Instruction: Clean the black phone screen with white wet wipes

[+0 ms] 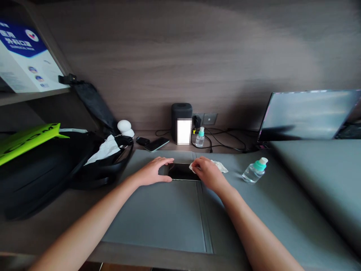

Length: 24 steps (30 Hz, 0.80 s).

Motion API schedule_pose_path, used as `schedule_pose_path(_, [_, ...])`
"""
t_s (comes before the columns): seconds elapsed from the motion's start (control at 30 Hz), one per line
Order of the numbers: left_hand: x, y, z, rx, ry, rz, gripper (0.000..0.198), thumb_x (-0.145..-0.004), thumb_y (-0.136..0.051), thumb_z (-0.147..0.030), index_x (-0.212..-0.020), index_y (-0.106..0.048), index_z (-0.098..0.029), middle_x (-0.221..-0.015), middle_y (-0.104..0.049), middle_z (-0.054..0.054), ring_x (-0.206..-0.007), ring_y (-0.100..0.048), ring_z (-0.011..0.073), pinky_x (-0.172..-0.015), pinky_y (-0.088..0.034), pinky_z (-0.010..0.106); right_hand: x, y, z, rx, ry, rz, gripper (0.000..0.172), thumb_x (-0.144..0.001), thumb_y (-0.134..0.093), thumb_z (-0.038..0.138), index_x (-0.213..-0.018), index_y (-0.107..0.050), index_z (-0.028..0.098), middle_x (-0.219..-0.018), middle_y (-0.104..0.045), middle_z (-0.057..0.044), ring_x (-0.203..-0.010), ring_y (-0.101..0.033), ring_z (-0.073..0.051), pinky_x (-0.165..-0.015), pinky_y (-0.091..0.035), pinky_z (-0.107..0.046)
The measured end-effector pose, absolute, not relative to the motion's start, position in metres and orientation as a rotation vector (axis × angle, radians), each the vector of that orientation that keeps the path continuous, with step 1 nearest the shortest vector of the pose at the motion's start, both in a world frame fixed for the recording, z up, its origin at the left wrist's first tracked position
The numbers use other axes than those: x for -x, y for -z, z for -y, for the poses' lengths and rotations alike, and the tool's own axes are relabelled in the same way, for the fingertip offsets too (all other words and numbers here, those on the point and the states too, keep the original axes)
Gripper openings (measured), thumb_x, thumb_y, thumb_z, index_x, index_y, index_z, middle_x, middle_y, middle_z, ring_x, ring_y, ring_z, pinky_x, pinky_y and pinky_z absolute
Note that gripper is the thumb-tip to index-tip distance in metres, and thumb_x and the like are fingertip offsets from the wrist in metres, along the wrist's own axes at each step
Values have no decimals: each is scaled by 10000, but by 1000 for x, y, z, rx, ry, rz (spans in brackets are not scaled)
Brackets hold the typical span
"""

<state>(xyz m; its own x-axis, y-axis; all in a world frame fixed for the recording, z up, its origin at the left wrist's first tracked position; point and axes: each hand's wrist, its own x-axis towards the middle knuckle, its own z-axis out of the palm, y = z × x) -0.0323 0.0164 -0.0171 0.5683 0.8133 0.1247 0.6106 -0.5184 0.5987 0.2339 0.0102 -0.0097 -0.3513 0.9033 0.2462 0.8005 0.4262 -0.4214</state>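
Note:
A dark smartphone (182,171) lies flat on the grey desk mat, its long side running left to right. My left hand (153,171) braces the phone's left end, thumb at the near edge and fingers at the far edge. Pinched in the closed fingers of my right hand (210,173) is a white tissue (221,166), which touches the right part of the screen. My right hand hides that end of the phone. To the right, a small clear spray bottle (254,172) with a teal and white top leans at a tilt on the mat.
Behind the mat (158,214) are a second phone (158,144), a black speaker (180,109), another small bottle (200,138) and cables. A black bag (50,173) fills the left side. A dark monitor (304,116) and a grey padded surface (318,169) occupy the right.

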Motion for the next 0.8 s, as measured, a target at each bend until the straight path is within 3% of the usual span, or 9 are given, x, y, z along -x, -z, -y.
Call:
schedule_pose_path(0.23, [30, 17, -17, -2307, -562, -1134, 694, -772, -758, -374, -1397, -469, -288, -1308, -581, 69, -1224, -523, 268, -1074, -394, 434, -195, 10, 2, 1182, -283, 2391, 138, -963, -514, 164, -930, -645, 190, -972, -608, -64, -940, -558, -192, -888, -424, -312])
schedule_pose_path(0.4, [31, 18, -17, -2298, -575, -1128, 696, -771, -761, -369, -1399, -466, -307, -1322, -574, 68, -1236, -514, 275, -1078, -386, 442, -204, -1, 7, 903, -521, 2505, 140, -927, -544, 127, -893, -656, 203, -938, -618, -45, -901, -582, -176, -825, -456, -288])
schedule_pose_path(0.8, [33, 18, -16, -2288, -555, -1126, 649, -817, -716, -404, -1405, -464, -295, -1391, -534, 62, -1264, -497, 264, -1100, -375, 440, -258, -9, -4, 1133, -783, 2347, 109, -828, -569, 150, -795, -664, 190, -844, -635, -7, -739, -598, -140, -698, -450, -249])
